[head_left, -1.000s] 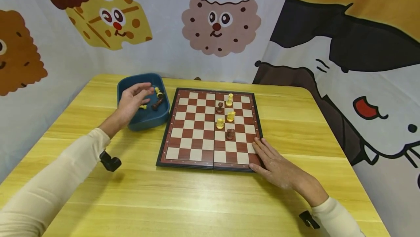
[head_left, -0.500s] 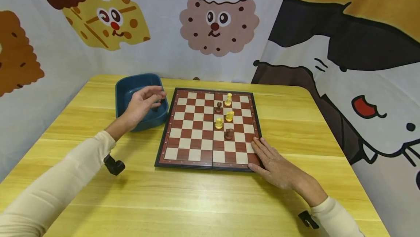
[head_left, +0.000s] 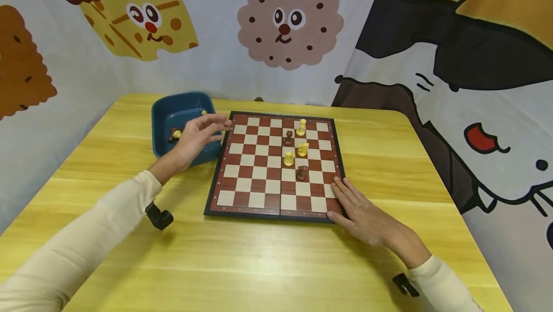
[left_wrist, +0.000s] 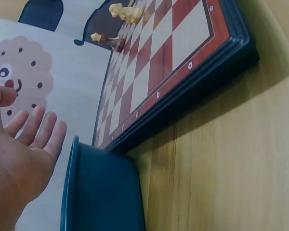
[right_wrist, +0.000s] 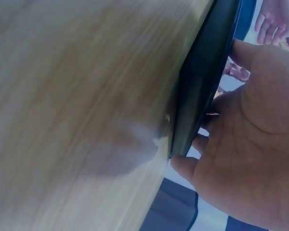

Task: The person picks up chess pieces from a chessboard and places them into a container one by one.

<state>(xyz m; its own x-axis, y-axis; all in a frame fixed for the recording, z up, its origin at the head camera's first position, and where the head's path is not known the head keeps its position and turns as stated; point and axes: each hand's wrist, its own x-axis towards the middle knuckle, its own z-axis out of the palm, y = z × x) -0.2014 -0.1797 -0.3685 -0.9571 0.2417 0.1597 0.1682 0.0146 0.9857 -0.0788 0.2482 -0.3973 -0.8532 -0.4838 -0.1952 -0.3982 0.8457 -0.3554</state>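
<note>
My left hand (head_left: 196, 139) hovers over the right rim of a blue tray (head_left: 158, 132), its fingertips near the left edge of a chessboard (head_left: 255, 173). In the left wrist view its fingers are apart and loosely bent, with nothing visible between them. My right hand (head_left: 365, 216) rests flat with straight fingers on the board's near right corner. On the board's right half stand a cream rook-like piece (head_left: 301, 127), a small dark brown piece (head_left: 288, 138), two cream knights (head_left: 303, 149) and a dark brown knight (head_left: 302, 173).
Loose chess pieces (head_left: 177, 134) lie in the tray, partly hidden by my left hand. Board and tray sit on a yellow wood-grain table (head_left: 259, 264). A cartoon-printed cloth (head_left: 216, 72) hangs behind the table.
My left hand has moved right, from over the tray's middle to its right rim beside the board. My right hand stays on the board's corner. The standing pieces keep their squares.
</note>
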